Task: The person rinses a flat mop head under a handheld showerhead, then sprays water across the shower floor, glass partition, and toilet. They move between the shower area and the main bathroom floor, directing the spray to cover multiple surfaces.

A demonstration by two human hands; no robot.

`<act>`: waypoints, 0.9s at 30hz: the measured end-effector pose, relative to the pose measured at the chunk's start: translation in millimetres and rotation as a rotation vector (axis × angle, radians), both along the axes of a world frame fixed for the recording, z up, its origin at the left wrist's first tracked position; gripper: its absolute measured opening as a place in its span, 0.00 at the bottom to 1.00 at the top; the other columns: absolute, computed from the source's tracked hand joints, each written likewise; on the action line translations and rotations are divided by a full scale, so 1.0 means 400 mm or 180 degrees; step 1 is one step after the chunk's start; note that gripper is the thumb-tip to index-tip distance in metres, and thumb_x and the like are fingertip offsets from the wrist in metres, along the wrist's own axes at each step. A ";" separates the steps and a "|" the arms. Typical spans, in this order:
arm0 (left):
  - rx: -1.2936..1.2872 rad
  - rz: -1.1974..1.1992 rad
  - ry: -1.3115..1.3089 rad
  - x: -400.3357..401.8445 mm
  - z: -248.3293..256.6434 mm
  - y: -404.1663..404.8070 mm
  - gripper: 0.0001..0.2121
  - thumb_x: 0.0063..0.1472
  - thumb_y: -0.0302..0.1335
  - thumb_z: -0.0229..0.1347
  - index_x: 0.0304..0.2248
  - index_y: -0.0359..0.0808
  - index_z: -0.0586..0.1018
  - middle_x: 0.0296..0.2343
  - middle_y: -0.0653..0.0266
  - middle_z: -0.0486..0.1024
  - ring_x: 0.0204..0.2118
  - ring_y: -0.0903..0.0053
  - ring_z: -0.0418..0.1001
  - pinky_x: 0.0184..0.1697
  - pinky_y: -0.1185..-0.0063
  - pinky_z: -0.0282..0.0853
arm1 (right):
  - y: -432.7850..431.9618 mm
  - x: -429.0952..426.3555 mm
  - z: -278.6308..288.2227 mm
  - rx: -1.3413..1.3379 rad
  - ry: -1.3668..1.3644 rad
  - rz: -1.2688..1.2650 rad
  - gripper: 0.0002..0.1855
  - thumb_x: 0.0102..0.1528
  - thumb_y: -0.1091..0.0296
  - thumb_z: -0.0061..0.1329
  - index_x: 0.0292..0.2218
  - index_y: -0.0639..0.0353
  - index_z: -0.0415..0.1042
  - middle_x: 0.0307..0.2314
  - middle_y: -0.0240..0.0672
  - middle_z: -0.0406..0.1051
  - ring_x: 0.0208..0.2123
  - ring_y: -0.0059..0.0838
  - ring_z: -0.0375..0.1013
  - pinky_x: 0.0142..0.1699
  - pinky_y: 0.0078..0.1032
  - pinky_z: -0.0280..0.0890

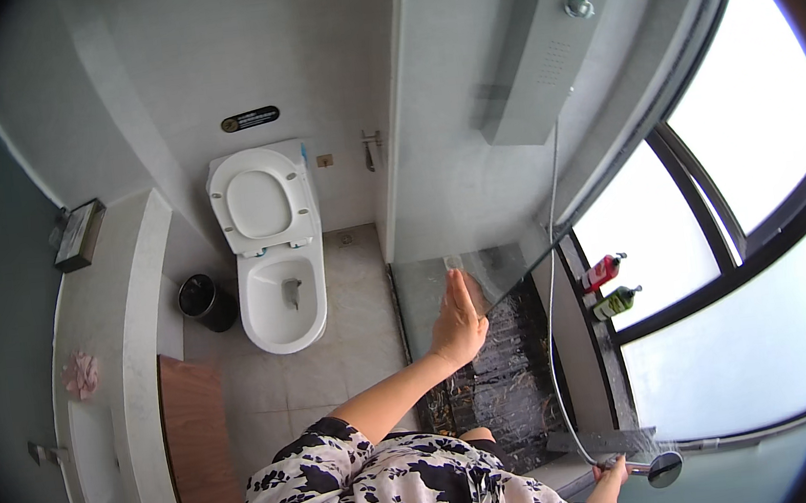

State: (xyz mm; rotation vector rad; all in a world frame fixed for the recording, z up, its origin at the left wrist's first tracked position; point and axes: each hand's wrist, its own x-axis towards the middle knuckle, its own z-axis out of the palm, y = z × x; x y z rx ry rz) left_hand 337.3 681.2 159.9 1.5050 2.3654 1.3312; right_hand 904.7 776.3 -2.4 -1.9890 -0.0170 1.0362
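Note:
My left hand [459, 330] is raised with its fingers straight and holds nothing. It is at the free edge of the glass shower panel [456, 194], palm towards the glass; whether it touches cannot be made out. At the lower right, my right hand [610, 479] grips the handle of a chrome hand shower [665, 469]. Water sprays from its head towards the window side. A shower hose [551, 339] runs from that handle up to the grey shower column [537, 53]. Below the panel lies a wet, dark marble-patterned shower floor [508, 373].
Left of the glass stands a toilet [283, 301] with its lid raised, beside a black bin [206, 301]. A washbasin counter [133, 280] bears a tissue box [80, 237] and a pink cloth [82, 375]. Red [600, 273] and green [615, 303] pump bottles stand by the window.

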 end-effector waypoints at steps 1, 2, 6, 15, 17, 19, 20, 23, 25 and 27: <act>0.0022 -0.0078 0.0048 0.019 -0.004 0.017 0.40 0.50 0.26 0.51 0.52 0.17 0.37 0.52 0.29 0.42 0.55 0.46 0.48 0.56 0.69 0.54 | -0.057 0.032 -0.020 0.0557 0.0110 -0.0187 0.18 0.47 0.57 0.47 0.41 0.38 0.60 0.33 0.44 0.68 0.26 0.43 0.71 0.24 0.42 0.68; 0.0021 -0.0150 0.0062 0.020 0.010 0.014 0.38 0.51 0.25 0.48 0.52 0.17 0.37 0.52 0.29 0.42 0.56 0.46 0.46 0.57 0.69 0.51 | -0.087 0.028 -0.010 0.0609 0.0532 -0.0318 0.17 0.48 0.60 0.46 0.41 0.40 0.60 0.31 0.45 0.68 0.26 0.44 0.72 0.23 0.44 0.69; 0.0255 -0.0294 -0.0256 -0.060 -0.015 -0.028 0.36 0.51 0.21 0.46 0.53 0.20 0.36 0.52 0.34 0.44 0.56 0.49 0.47 0.58 0.70 0.48 | -0.154 -0.140 0.122 0.0468 0.0818 -0.0085 0.09 0.48 0.63 0.46 0.31 0.51 0.60 0.21 0.37 0.67 0.24 0.39 0.71 0.33 0.51 0.68; -0.0122 -0.0339 -0.0208 -0.088 -0.048 -0.022 0.34 0.54 0.24 0.44 0.53 0.19 0.35 0.52 0.33 0.42 0.55 0.50 0.48 0.57 0.67 0.46 | -0.249 -0.177 0.194 0.0850 0.0746 -0.0110 0.11 0.49 0.66 0.47 0.32 0.54 0.58 0.21 0.36 0.66 0.24 0.35 0.73 0.27 0.45 0.71; -0.0001 -0.0175 0.0265 -0.134 -0.102 -0.005 0.33 0.54 0.23 0.43 0.53 0.19 0.37 0.51 0.34 0.45 0.54 0.50 0.49 0.57 0.67 0.45 | -0.241 -0.174 0.179 0.1023 0.0536 -0.0228 0.12 0.48 0.68 0.48 0.31 0.53 0.57 0.22 0.36 0.66 0.25 0.31 0.71 0.26 0.43 0.71; 0.0091 -0.0570 -0.0256 -0.092 -0.032 -0.016 0.32 0.55 0.25 0.43 0.53 0.18 0.39 0.52 0.37 0.46 0.54 0.52 0.49 0.59 0.68 0.40 | -0.259 -0.154 0.137 0.1003 0.0207 -0.0642 0.12 0.48 0.66 0.49 0.33 0.52 0.59 0.21 0.35 0.66 0.24 0.33 0.71 0.30 0.47 0.70; 0.0068 -0.0551 -0.0134 -0.097 -0.044 -0.014 0.32 0.55 0.25 0.43 0.53 0.20 0.39 0.52 0.38 0.46 0.54 0.53 0.51 0.58 0.68 0.44 | -0.273 -0.163 0.125 0.0963 0.0018 -0.0885 0.13 0.47 0.68 0.50 0.34 0.51 0.60 0.25 0.36 0.66 0.26 0.32 0.70 0.30 0.47 0.70; 0.0010 -0.0501 0.0049 -0.130 -0.070 -0.012 0.32 0.55 0.25 0.43 0.54 0.24 0.39 0.51 0.42 0.47 0.52 0.58 0.55 0.54 0.70 0.54 | -0.333 -0.184 0.022 0.0507 -0.0058 -0.1290 0.18 0.47 0.69 0.50 0.40 0.46 0.60 0.34 0.42 0.64 0.33 0.43 0.69 0.30 0.51 0.69; -0.0055 -0.0482 -0.0050 -0.135 -0.067 -0.015 0.32 0.56 0.25 0.44 0.54 0.26 0.40 0.51 0.44 0.48 0.51 0.61 0.57 0.50 0.72 0.61 | -0.373 -0.235 -0.024 0.0042 0.0259 -0.1570 0.22 0.47 0.68 0.50 0.43 0.44 0.58 0.38 0.46 0.64 0.35 0.49 0.69 0.29 0.52 0.68; 0.0066 -0.0852 -0.0868 -0.129 -0.035 -0.029 0.33 0.55 0.23 0.48 0.54 0.27 0.41 0.53 0.43 0.45 0.55 0.57 0.48 0.58 0.67 0.43 | -0.395 -0.285 -0.042 -0.0029 0.0509 -0.1745 0.23 0.48 0.68 0.50 0.44 0.44 0.57 0.40 0.48 0.63 0.36 0.51 0.69 0.28 0.54 0.68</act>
